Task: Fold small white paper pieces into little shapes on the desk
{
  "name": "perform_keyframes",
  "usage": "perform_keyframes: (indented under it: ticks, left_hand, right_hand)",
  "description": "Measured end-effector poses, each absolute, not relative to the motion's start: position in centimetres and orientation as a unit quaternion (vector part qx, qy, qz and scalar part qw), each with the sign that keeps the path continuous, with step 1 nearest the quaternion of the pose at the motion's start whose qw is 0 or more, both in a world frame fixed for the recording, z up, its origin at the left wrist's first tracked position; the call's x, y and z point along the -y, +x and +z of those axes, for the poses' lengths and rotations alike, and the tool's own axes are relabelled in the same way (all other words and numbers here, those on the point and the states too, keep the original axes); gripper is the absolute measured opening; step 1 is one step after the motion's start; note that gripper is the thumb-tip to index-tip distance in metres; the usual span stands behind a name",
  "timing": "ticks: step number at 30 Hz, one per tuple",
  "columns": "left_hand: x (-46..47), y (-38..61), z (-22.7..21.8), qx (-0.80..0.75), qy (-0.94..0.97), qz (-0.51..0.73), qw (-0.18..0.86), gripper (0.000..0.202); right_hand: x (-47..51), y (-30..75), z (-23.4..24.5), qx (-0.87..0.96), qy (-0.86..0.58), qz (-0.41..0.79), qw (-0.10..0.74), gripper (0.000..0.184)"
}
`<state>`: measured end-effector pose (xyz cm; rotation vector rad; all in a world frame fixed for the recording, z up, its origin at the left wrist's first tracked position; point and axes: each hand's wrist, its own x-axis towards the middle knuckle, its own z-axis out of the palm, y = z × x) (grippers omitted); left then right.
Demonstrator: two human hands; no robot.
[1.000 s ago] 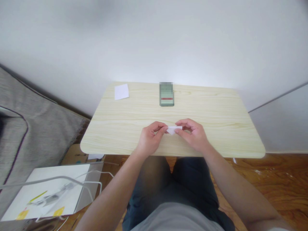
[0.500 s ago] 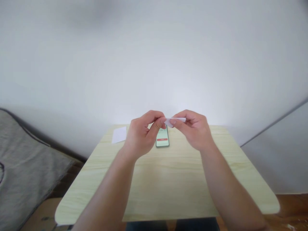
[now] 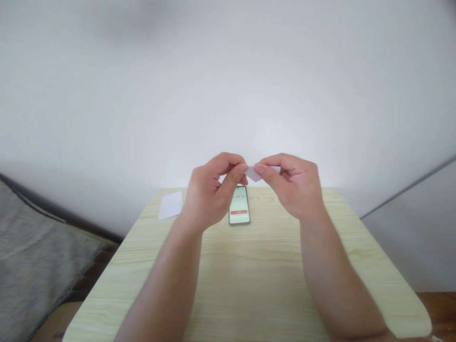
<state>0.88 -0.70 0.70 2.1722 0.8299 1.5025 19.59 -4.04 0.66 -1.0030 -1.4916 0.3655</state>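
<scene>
Paper slip (image 3: pixel 253 174): small, white, part-folded, held in air above table (image 3: pixel 249 285), just over phone (image 3: pixel 239 209). L hand (image 3: pixel 210 194) & R hand (image 3: pixel 294 187) close together, each pinching one end. Judged: mid-fold. Further creasing needs firm opposed pinches, edges aligned.

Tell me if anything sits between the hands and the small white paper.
Nothing visible does. The left hand and right hand both pinch the folded paper directly, above the table; the phone and white slip lie on it, untouched.
</scene>
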Motion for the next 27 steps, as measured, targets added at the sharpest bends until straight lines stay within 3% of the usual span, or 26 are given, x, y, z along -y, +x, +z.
perform_keyframes:
  ticks: [10,15,21,27]
  left_hand:
    - [0.5,0.2,-0.2,-0.273,0.774,0.514,0.248,0.010]
    - [0.6,0.0,0.3,-0.251,0.786,0.524,0.211,0.001]
    - [0.3,-0.1,0.5,-0.216,0.776,0.568,0.167,0.009]
    - [0.3,-0.4,0.4,-0.249,0.747,0.570,0.235,0.003]
  right_hand:
    - [4.1,19.8,0.1,0.665,-0.445,0.186,0.570,0.008]
    - [4.4,19.6,0.5,0.675,-0.427,0.187,0.572,0.006]
    - [4.7,19.7,0.6,0.670,-0.416,0.208,0.578,0.006]
    - [5.0,20.4,0.6,0.656,-0.433,0.220,0.577,0.013]
